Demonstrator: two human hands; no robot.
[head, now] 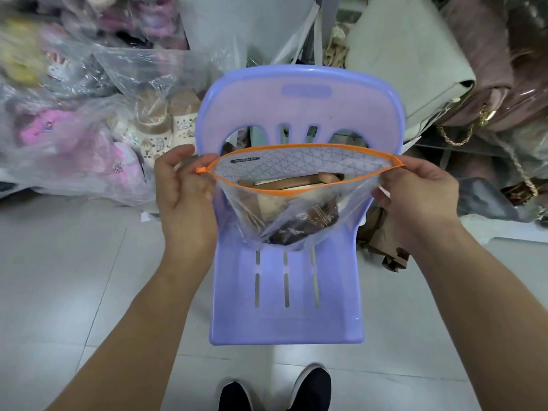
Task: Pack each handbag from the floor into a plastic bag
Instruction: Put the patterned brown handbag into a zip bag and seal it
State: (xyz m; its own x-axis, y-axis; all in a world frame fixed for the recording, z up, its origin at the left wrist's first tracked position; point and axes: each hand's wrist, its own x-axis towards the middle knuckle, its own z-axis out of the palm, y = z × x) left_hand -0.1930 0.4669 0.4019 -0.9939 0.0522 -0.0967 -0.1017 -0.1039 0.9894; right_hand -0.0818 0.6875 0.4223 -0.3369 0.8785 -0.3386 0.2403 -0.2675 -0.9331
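I hold a clear plastic bag (350, 203) with an orange zip edge above the seat of a lilac plastic chair (284, 324). The bag's mouth gapes open. A brown handbag (293, 183) sits inside it, with dark patterned parts showing through the plastic lower down. My left hand (185, 192) pinches the bag's left end beside the orange slider (201, 170). My right hand (415, 191) pinches the right end of the zip edge.
Large clear sacks of slippers and soft goods (74, 129) pile up at the left. Pale and pink handbags with gold chains (474, 114) crowd the right. A brown bag (382, 238) lies on the floor right of the chair. My feet (275, 393) stand on grey tiles.
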